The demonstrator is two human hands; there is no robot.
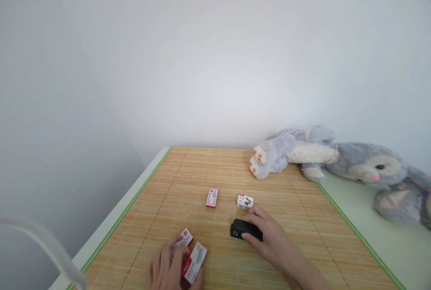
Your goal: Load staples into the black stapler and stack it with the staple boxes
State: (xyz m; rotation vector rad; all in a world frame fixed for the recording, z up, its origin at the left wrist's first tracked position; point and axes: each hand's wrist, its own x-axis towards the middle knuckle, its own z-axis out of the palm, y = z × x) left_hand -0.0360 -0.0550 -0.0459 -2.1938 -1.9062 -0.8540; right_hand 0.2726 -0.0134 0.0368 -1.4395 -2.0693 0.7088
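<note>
Black stapler (pixel 247 228): lay low over the bamboo mat (pixel 188 173), right of the mat's middle, nose toward the left. Whether its base touched the mat could not be told. Right hand (pixel 269 236): grip closed about the stapler's rear half, thumb on the near side, fingers on the far side. Left hand (pixel 164 265): grip partly curled around two small red-and-white boxes; the nearer box (pixel 195 263) sat tilted between thumb and index finger, the farther box (pixel 186 236) lay partly under the fingers. I could not tell if either was lifted. A third red-and-white box (pixel 212 198) lay flat beyond the hands, apart from both. A white carton (pixel 245 201) with a printed picture stood just beyond the right hand's fingertips. The mat, green-edged, covered most of the pale counter (pixel 400 254). At the far right, a grey plush rabbit (pixel 367 162) lay stretched across mat and counter near the white wall (pixel 215 56).
</note>
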